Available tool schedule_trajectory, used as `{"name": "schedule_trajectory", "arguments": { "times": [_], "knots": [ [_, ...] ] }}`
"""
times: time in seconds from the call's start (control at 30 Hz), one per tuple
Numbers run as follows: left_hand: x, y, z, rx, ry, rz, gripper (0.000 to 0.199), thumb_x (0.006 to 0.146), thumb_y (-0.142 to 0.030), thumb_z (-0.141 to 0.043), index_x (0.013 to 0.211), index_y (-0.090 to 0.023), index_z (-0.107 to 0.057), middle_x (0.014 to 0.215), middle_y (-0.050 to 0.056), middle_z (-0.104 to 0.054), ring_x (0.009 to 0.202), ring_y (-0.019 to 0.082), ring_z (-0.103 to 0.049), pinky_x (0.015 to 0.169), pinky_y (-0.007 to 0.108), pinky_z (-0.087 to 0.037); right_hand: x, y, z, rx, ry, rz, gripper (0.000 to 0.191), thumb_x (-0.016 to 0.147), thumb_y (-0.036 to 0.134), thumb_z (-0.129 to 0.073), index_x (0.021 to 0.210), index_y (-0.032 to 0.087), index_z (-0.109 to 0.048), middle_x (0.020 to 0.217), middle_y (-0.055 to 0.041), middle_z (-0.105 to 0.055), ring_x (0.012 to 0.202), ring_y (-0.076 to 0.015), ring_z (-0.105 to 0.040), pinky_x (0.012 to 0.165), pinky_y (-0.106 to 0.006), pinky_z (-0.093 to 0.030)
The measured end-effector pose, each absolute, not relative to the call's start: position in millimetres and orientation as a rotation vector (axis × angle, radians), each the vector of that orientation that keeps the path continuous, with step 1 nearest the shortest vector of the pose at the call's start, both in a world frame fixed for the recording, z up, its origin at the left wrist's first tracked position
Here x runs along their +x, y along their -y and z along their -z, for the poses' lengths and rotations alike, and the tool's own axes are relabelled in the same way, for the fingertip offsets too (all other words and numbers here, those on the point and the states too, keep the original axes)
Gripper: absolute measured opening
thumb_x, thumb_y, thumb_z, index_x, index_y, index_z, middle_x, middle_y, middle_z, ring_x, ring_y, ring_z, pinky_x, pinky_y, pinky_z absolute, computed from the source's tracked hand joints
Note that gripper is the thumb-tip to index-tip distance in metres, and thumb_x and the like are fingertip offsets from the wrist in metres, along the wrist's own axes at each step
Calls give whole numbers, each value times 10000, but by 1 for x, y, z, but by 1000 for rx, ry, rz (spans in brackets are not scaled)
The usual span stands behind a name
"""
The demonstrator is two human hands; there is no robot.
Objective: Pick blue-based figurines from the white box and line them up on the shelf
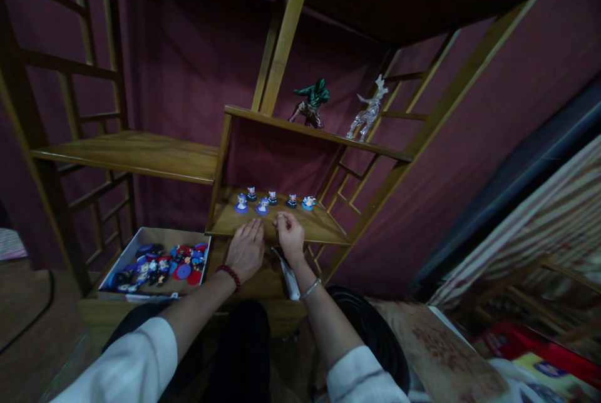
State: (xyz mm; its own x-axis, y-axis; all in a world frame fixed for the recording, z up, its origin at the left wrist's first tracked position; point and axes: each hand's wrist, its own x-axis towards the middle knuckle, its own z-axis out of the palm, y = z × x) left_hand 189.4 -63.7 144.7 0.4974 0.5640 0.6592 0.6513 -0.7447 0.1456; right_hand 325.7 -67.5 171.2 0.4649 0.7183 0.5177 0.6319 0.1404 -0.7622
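Several small figurines stand on the low wooden shelf (323,228) just beyond my hands. Two have purple bases: a left purple figurine (241,203) and a right purple figurine (262,205). Three have dark bases, among them a dark-based figurine (292,201). A blue-based figurine (308,203) stands at the right end. My left hand (247,246) lies flat at the shelf's front edge, fingers stretched out, holding nothing visible. My right hand (290,234) is beside it over the shelf edge, its fingers curled in a pinch; whatever is between them, if anything, is hidden.
A cardboard box (136,241) of mixed figurines and colored discs sits at left. Above, a green figure (312,102) and a clear animal statuette (369,112) share a shelf. A side shelf (131,153) and wooden posts frame the space. A white object (290,278) lies below my right hand.
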Motion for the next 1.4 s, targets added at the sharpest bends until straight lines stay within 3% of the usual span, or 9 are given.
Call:
{"name": "schedule_trajectory", "arguments": {
  "times": [0.23, 0.4, 0.6, 0.87, 1.03, 1.4],
  "knots": [
    [164, 80, -129, -2779, 811, 1152, 581, 685, -42, -377, 1263, -96, -403, 1338, 112, -409, 1282, 204, -275, 1059, 430, -240, 281, 104, -157, -1424, 1293, -127, 281, 822, 370, -382, 802, 180, -589, 621, -11, -618, 590, -129, -582, 601, -218, -476],
    [143, 84, -99, -2877, 773, 1166, 660, 655, -22, -399, 1308, -83, -324, 1372, 131, -351, 1312, 202, -199, 1020, 412, -333, 250, 116, -135, -1408, 1353, -119, 269, 831, 353, -387, 787, 187, -594, 649, -5, -618, 610, -126, -574, 623, -217, -467],
    [110, 85, -58, -2956, 950, 1078, 668, 574, 32, -405, 1230, -88, -441, 1316, 142, -425, 1282, 225, -275, 1016, 402, -348, 216, 108, -94, -1427, 1428, -228, 247, 828, 296, -388, 806, 196, -614, 701, -2, -657, 633, -123, -608, 645, -210, -468],
    [64, 82, -17, -2952, 1454, 755, 568, 609, 10, -399, 1168, -22, -500, 1277, 181, -459, 1256, 219, -323, 1019, 351, -329, 171, 83, -40, -1616, 1578, -336, 233, 828, 265, -403, 834, 221, -632, 811, -4, -688, 750, -134, -635, 698, -204, -459],
    [43, 73, 0, -2918, 1615, 591, 589, 612, -10, -419, 1198, -29, -480, 1295, 150, -451, 1240, 203, -345, 1045, 311, -271, 151, 68, -24, -1729, 1677, -447, 217, 821, 225, -421, 872, 233, -632, 753, 13, -689, 728, -126, -639, 704, -197, -453],
    [15, 52, -1, -2773, 2036, 485, 343, 793, -131, -367, 1057, -143, -585, 1098, 114, -602, 1102, 191, -491, 975, 315, -315, 132, 35, 6, -1876, 1822, -581, 267, 787, 112, -431, 949, 188, -628, 926, -49, -680, 856, -142, -624, 753, -205, -443]
  ]
}}
